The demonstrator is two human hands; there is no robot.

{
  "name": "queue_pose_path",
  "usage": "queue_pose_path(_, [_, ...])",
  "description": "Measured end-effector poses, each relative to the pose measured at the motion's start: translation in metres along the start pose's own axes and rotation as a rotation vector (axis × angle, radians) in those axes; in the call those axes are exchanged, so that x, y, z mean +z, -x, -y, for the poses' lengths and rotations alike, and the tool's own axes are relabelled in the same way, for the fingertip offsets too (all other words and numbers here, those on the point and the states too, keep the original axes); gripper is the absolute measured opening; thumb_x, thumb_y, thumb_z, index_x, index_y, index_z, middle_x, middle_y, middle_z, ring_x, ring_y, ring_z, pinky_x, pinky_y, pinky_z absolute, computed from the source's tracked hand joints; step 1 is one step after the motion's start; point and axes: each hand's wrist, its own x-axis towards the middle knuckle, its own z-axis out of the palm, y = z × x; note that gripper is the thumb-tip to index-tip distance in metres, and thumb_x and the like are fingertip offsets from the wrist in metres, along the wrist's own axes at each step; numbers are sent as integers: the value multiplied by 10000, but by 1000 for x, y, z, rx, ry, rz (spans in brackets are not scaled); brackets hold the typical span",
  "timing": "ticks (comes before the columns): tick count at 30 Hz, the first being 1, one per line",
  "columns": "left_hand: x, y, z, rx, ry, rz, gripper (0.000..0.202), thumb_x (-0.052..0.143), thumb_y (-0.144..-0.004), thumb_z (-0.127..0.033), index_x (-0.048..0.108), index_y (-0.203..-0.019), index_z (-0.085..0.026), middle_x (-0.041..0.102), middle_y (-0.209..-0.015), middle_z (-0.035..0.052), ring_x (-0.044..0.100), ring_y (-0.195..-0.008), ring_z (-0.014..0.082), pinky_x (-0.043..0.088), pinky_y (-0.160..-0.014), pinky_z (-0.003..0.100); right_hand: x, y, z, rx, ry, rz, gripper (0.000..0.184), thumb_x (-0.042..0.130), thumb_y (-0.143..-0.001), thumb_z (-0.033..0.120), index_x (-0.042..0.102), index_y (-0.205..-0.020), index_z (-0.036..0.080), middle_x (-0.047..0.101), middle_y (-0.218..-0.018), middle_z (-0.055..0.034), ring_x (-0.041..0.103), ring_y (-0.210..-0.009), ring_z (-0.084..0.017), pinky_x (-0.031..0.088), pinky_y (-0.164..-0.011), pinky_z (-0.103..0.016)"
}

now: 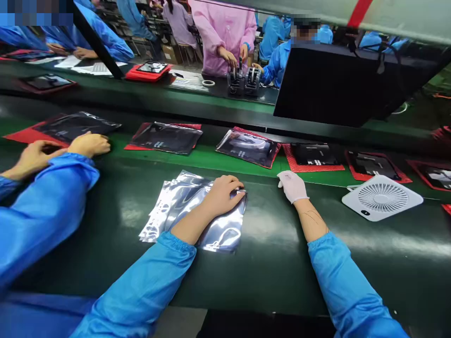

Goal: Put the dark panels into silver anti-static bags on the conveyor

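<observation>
My bare left hand (222, 193) lies on a stack of shiny silver bags (225, 230), thumb and forefinger closed at the top right corner of the uppermost one. Farther right, my right hand (293, 186) wears a white glove or finger covering and rests at the bench's far edge. Its fingers are curled together, with nothing seen in them. Just beyond my hands, dark flat panels in clear film (248, 146) and a dark panel without visible film (315, 155) lie on red bubble-wrap sheets (299, 164) along the green belt (207, 164).
A white square fan (382, 198) lies at the right. From the left, a co-worker's hands (89, 143) reach to another panel. A dark hanging board (324, 84) blocks the upper right. Across the line, a person in pink works by a tape dispenser (244, 80).
</observation>
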Motion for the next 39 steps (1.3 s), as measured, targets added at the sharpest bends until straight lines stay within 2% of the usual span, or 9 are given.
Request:
queue_pose_path(6, [2,-1,1,59,41,24,200,719,-947,-432,785,-986,-248,723,-1270,89,638,-1232,298,470,-1120,485,1,-8,-7,20,-152,26,221,536,-967,385,705,-926,248,719,-713,36,667,-768,-187,503,-869,-305])
queue_pose_path(11, [-6,-4,9,90,17,29,254,669,-979,-466,815,-861,-294,800,-991,50,697,-1058,283,484,-1053,486,0,-8,1,7,-114,53,173,556,-981,310,692,-889,253,720,-716,40,685,-853,-180,486,-892,-286])
queue_pose_path(14, [-17,-5,16,54,-20,88,328,583,-1010,-501,833,-905,-316,819,-1001,38,708,-1039,289,491,-1061,500,-2,-10,3,-22,-92,66,173,557,-997,296,680,-884,252,725,-729,41,696,-886,-178,482,-906,-278])
queue_pose_path(18, [-23,-6,17,-32,-15,116,403,496,-1042,-521,808,-1034,-266,811,-1119,68,697,-1101,289,522,-1070,470,-1,-10,0,-6,-97,69,169,565,-1007,308,684,-906,243,721,-718,47,694,-802,-173,488,-891,-280])
queue_pose_path(26, [-25,-1,7,-75,-122,140,498,583,-1008,-588,740,-1274,-198,710,-1226,121,614,-1167,320,478,-1110,504,2,-9,-11,-68,-101,30,184,577,-1016,339,704,-937,231,725,-719,25,683,-742,-185,499,-897,-298])
queue_pose_path(31, [-33,-2,6,47,-86,269,558,619,-962,-639,735,-1357,-264,693,-1316,110,615,-1245,337,433,-1145,521,1,-9,-7,-22,-106,19,170,592,-1018,315,711,-929,233,726,-719,35,693,-772,-183,496,-896,-288])
queue_pose_path(34, [-32,-4,3,111,-3,202,563,635,-936,-661,734,-1371,-319,702,-1298,86,634,-1226,347,459,-1114,515,-1,-8,0,48,-133,54,167,609,-1024,302,716,-908,247,720,-720,55,703,-813,-175,491,-872,-270])
queue_pose_path(37, [-23,-2,-1,189,64,113,361,667,-942,-618,768,-1254,-466,707,-1215,-15,640,-1162,322,442,-1112,521,-3,-9,5,48,-148,97,212,603,-1054,315,710,-882,252,723,-746,69,705,-853,-162,482,-871,-254])
queue_pose_path(39, [-14,2,-4,186,131,106,463,710,-919,-618,662,-1380,-615,698,-1252,-86,607,-1181,339,401,-1132,555,-2,-12,6,39,-166,126,209,596,-1077,328,713,-920,255,735,-786,89,702,-864,-145,479,-867,-235])
